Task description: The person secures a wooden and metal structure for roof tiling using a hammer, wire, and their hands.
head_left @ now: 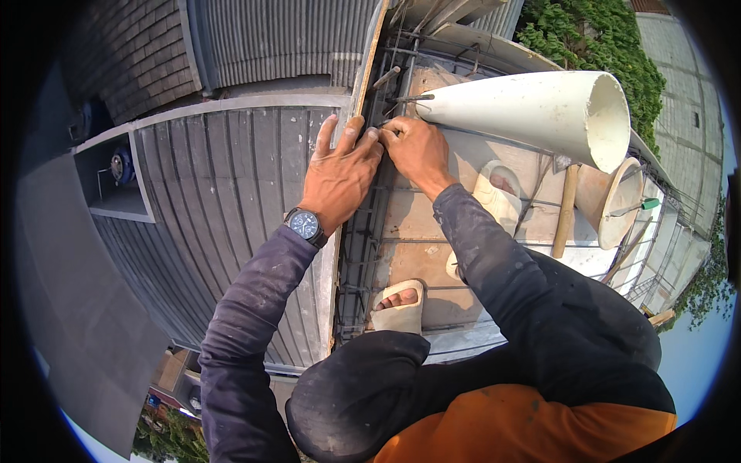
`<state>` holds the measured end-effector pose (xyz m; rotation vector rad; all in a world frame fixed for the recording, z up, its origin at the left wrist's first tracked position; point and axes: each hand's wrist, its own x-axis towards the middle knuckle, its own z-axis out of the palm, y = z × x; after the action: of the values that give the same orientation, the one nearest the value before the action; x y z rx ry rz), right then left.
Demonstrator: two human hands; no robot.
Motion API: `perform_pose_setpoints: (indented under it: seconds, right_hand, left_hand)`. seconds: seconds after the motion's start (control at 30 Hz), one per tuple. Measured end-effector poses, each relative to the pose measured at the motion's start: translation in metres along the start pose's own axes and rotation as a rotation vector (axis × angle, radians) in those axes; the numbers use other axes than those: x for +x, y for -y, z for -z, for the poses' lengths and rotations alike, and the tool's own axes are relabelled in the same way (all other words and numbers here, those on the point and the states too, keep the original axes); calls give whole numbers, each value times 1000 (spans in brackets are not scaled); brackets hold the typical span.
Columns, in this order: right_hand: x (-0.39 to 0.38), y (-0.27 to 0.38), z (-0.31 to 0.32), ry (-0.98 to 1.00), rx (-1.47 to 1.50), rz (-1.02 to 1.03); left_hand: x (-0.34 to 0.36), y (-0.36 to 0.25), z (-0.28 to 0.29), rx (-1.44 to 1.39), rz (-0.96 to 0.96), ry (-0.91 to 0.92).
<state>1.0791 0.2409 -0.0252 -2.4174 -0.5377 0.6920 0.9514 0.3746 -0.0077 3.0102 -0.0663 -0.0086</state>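
My left hand (340, 174), with a dark-faced watch (304, 224) on the wrist, lies over the upright board edge (365, 65). Its fingers are spread, and the ones nearest my right hand reach close to that hand's fingertips. My right hand (418, 153) is closed in a pinch above the narrow trough; what it holds, if anything, is too small and covered to name. Steel reinforcing bars (356, 251) tied in a cage run along this trough beneath both hands. Dark rod ends (417, 98) stick out just beyond my right hand.
A large off-white pipe (532, 114) lies beyond my right hand. Right of my sandalled foot (399, 299) are a wooden stick (566, 212) and a round pale container (610, 202) with a green-handled tool (647, 204). Ribbed metal roofing (239, 177) lies lower to the left, past the board.
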Motion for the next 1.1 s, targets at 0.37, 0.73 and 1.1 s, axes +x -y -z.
perform_pose_setpoints:
  seconds: [0.37,0.73,1.1]
  right_hand:
    - [-27,-14,12,-46,-17,326]
    - [-32,-12,17,251,364,-2]
    - [-6,7,21,525,-1,-118]
  left_hand:
    - [19,5,-4,-56,-21,-14]
    - [18,4,-15,-20,-52,-51]
    - [17,7,-19,-34,-39,-92]
